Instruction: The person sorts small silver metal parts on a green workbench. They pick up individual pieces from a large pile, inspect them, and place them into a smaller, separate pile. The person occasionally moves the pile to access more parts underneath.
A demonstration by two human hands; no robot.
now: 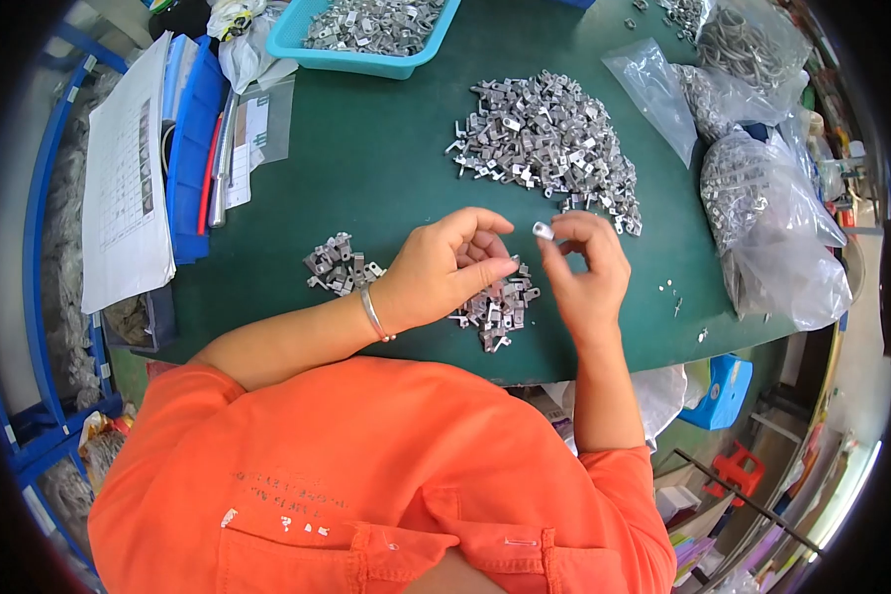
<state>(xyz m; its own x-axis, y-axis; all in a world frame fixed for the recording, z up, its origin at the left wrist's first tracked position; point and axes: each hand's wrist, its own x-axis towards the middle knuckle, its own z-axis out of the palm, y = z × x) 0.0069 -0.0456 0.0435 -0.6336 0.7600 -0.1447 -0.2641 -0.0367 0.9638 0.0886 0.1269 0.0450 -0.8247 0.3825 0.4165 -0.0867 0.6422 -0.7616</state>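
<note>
Between the thumb and forefinger of my right hand [589, 262] is a small silvery metal bracket [543, 231], lifted above the green table. My left hand [445, 259] is half curled beside it, its thumb and forefinger apart and nothing visible between them. A bangle circles my left wrist. Below and between the hands lies a small pile of metal brackets [495, 315], partly covered by my left hand. Another small pile [339, 265] sits left of my left wrist. Beyond my right hand spreads a large heap of similar brackets [549, 139].
A turquoise basket [366, 64] of metal parts stands at the far side. Clear plastic bags [752, 198] of parts line the right edge. At left are a blue bin [190, 178] and paper sheets [129, 188]. The green table's [366, 148] near edge meets my body.
</note>
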